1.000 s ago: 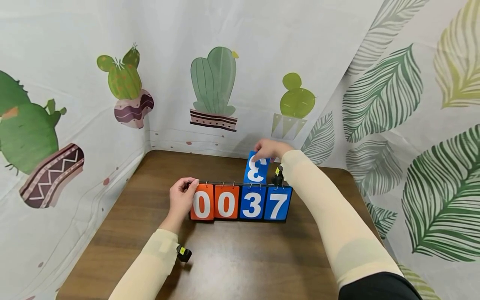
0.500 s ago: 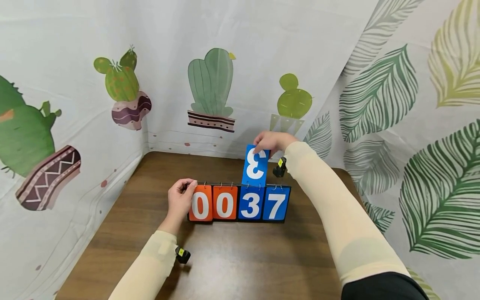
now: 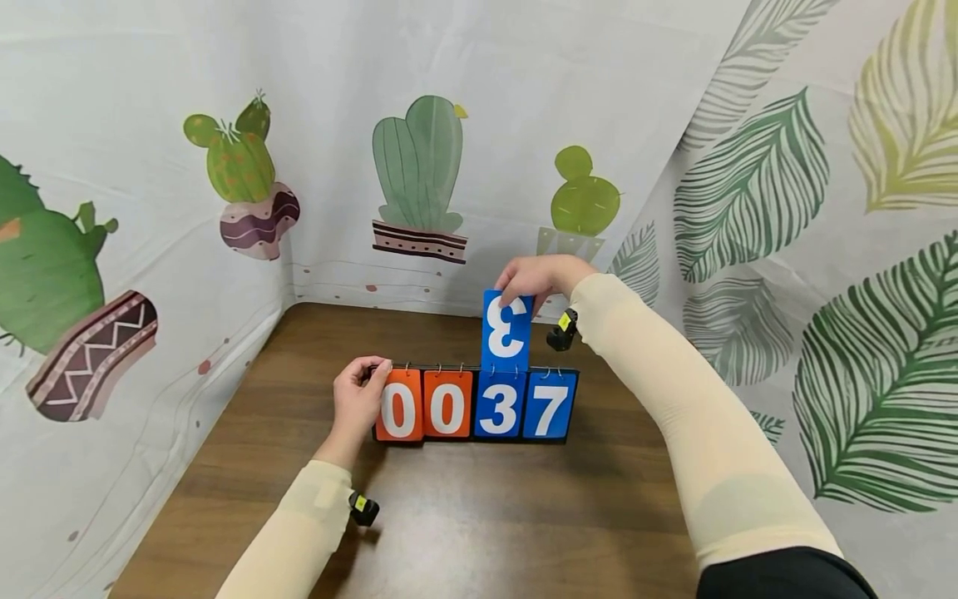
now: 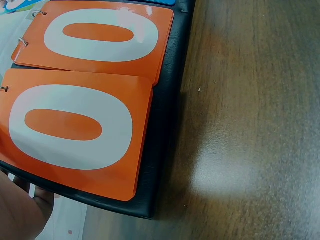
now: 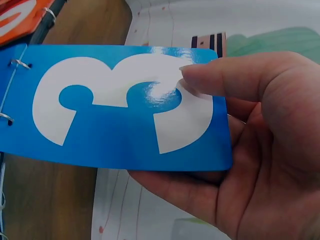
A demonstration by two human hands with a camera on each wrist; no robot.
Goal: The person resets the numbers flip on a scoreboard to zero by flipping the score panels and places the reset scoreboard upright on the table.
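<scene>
A flip scoreboard [image 3: 475, 439] with a black backing stands on the brown table, its front reading 0 0 on orange cards [image 4: 80, 127] and 3 7 on blue ones [image 3: 550, 405]. At its upper left corner my left hand [image 3: 358, 401] grips the board, thumb in front and fingers behind. My right hand [image 3: 542, 279] pinches the free end of a raised blue card [image 5: 120, 130], thumb over its face and fingers underneath. That card points up from the rings above the third column and shows an upside-down 3. Metal rings [image 5: 20, 63] join it to the board.
The wooden table [image 3: 464, 532] extends in front of the board and to both sides. Right behind it hangs a white curtain [image 3: 329, 150] printed with cacti, and a leaf-print sheet [image 3: 756, 299] hangs on the right. Each wrist carries a small black camera [image 3: 363, 508].
The right hand has lifted the blue card from leaning back to nearly upright, moving slightly up. The left hand keeps its grip on the board's corner.
</scene>
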